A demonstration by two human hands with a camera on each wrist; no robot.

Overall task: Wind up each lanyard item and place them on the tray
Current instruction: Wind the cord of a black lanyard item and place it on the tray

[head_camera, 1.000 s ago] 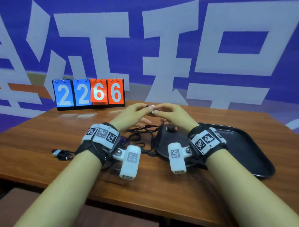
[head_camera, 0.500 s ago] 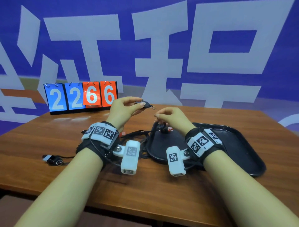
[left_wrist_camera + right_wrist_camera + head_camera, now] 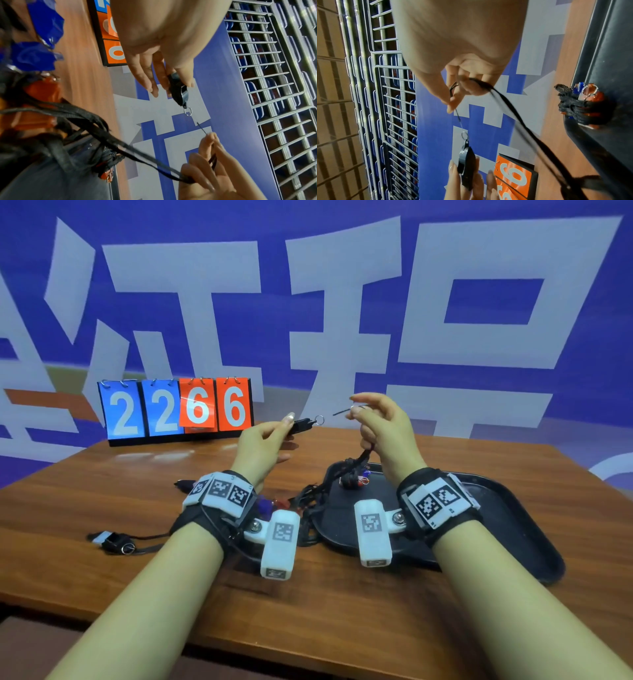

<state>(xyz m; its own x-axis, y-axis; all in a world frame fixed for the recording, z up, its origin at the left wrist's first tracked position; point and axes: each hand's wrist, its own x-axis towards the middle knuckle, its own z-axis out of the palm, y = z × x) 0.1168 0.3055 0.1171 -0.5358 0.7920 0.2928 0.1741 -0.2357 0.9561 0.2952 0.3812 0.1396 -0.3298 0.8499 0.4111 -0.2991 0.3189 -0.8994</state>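
My left hand (image 3: 265, 440) is raised above the table and pinches a small black whistle (image 3: 303, 424) (image 3: 178, 90) (image 3: 465, 166) with a metal ring at its tip. A thin cord runs from the ring to my right hand (image 3: 380, 422), which pinches the black lanyard cord (image 3: 201, 128) (image 3: 458, 117) and holds its strap (image 3: 513, 115) hanging down toward the table. One wound lanyard bundle (image 3: 352, 477) (image 3: 578, 106) with red and blue pieces lies on the black tray (image 3: 513, 508). More lanyards (image 3: 308, 498) lie tangled at the tray's left edge.
Another black lanyard item (image 3: 114, 541) with a ring lies on the wooden table (image 3: 102, 481) at the left. A flip scoreboard (image 3: 176, 409) reading 2266 stands at the table's far edge. A blue and white banner fills the background. Wire racks (image 3: 274, 81) show in the wrist views.
Both hands have risen from the table and moved apart, pulling the cord out between the whistle in the left hand and the right hand's pinch.
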